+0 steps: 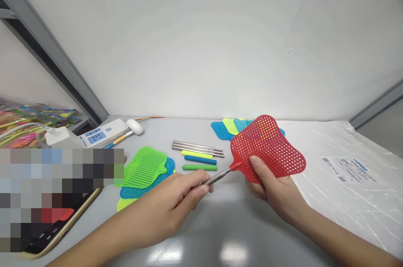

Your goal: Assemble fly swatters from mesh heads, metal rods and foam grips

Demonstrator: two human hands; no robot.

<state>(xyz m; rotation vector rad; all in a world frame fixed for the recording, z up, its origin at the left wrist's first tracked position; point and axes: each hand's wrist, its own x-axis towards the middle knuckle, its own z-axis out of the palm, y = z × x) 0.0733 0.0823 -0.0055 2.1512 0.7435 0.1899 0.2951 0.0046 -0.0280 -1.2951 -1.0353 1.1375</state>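
Note:
My right hand (273, 187) grips a red fly swatter head (267, 145) by its lower edge, thumb on the front. From its neck a metal telescopic rod (219, 176) runs down to the left, and my left hand (179, 200) is closed around that rod. Beyond my hands lie several bare metal rods (197, 148). Just in front of them are a yellow handle sleeve (197, 154), a blue one (200, 160) and a green one (199, 167). Left of my left hand, a green swatter head (145, 168) rests on a blue one (147, 187) and a yellow-green one (126, 204).
Behind the red head lie more blue and yellow swatter heads (220, 130). A power strip (107, 132), a white mouse-shaped object (134, 126) and a phone (63, 225), partly pixelated, are at left. White plastic packaging (343, 191) covers the right side. A wall (204, 48) closes the back.

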